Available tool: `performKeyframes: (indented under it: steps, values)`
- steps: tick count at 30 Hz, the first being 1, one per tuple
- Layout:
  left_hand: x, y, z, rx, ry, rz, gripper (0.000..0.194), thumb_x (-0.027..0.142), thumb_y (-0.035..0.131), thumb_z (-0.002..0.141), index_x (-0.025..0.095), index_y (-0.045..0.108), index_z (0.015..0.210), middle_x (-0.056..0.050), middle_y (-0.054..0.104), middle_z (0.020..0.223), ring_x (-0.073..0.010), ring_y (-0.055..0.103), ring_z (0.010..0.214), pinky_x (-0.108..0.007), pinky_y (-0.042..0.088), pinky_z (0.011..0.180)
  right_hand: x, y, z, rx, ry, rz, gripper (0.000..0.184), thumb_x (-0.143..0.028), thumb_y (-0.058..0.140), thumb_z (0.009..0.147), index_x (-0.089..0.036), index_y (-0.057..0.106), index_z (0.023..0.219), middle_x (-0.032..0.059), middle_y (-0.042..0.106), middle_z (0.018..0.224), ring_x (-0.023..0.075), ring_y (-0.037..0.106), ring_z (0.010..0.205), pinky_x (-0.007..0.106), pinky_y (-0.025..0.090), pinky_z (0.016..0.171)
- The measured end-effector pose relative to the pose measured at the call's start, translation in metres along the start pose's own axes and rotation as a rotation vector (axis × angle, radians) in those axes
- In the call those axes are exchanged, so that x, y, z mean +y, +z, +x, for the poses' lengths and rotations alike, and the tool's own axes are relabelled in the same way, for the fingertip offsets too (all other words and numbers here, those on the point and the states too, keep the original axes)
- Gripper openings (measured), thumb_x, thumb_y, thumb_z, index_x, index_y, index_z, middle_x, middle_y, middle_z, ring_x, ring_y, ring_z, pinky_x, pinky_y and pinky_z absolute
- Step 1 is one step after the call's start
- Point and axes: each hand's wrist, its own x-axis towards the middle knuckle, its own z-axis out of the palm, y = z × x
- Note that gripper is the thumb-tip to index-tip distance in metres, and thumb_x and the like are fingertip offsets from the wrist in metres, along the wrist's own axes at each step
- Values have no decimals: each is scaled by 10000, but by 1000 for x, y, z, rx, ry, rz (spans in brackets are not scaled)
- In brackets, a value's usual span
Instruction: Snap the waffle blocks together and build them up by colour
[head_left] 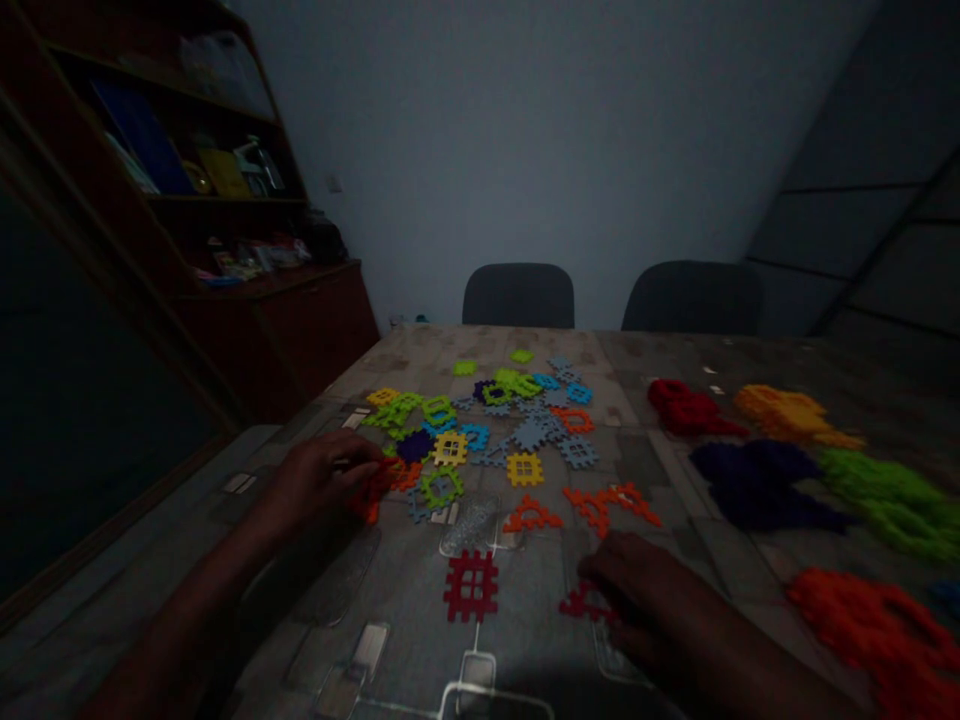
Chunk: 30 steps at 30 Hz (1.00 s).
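My left hand (319, 480) rests on the table at the left edge of a spread of flat plastic waffle-shaped pieces (487, 425), its fingers closed around red and orange pieces (373, 492). Lower right, my right hand (637, 585) lies palm down with its fingertips on a small red piece (581, 602). A dark red grid piece (471, 586) lies between my hands. Orange pieces (600, 503) lie just beyond my right hand.
Sorted heaps lie on the right of the table (420, 620): red (686, 408), yellow-orange (787, 412), purple (757, 482), green (892, 500), orange-red (877, 625). Two dark chairs (517, 295) stand at the far edge. A wooden shelf unit (225, 230) fills the left.
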Motion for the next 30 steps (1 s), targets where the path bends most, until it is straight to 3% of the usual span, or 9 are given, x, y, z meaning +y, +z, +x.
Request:
performKeyframes:
  steps: [4,8,11,14,18,21,25,30]
  values:
    - [53,34,-20,165,368,-89,182,378,616,971,269,760,957,-33,719,898,-214,653,859,-314,500,770,-7,-11,-3,1,74,49,406,-88,602,795,-228,649,1174,85,680,1136,240,635,1000,352,469,856]
    - [95,88,-48,-42,631,-101,223,298,506,1055,271,726,1076,-45,713,885,-194,633,802,-315,459,704,-12,-19,-2,32,159,21,218,-112,585,850,-214,670,1022,69,696,1071,230,646,963,328,461,822]
    - [105,108,-57,-213,739,-64,239,355,489,1056,244,700,1064,-60,730,913,-212,632,799,-354,444,705,-13,-19,1,42,137,-4,125,-124,563,880,-204,648,925,50,687,976,210,633,888,306,440,767]
    - [100,100,-54,-274,666,-140,291,418,451,1066,236,674,1114,-75,733,989,-226,643,861,-376,467,766,-16,-18,5,66,119,-15,115,-136,542,910,-196,640,914,56,675,959,204,619,872,305,429,754]
    - [83,75,-43,-115,440,-161,241,274,442,1064,236,674,1116,-72,715,1057,-219,657,966,-351,507,843,-27,0,12,76,-13,-105,102,-209,639,889,-200,665,987,68,676,968,227,610,905,324,422,764]
    - [72,69,-37,-52,366,-98,204,214,495,1027,225,681,1110,-69,714,1088,-216,664,996,-338,520,865,-41,31,18,161,-159,-170,270,-347,722,879,-224,650,1109,54,669,1002,231,600,909,329,414,754]
    - [69,75,-37,-86,391,-68,205,211,504,1019,225,683,1120,-63,713,1095,-213,663,1008,-331,520,889,-55,70,24,318,-246,-234,206,-284,743,881,-255,635,1054,9,678,1020,194,587,855,317,395,735]
    - [73,79,-39,-260,446,-22,200,240,504,1029,239,681,1123,-52,714,1090,-213,658,994,-329,511,886,-58,79,24,388,-319,-259,198,-370,752,896,-240,606,863,-26,656,831,177,573,746,315,386,686]
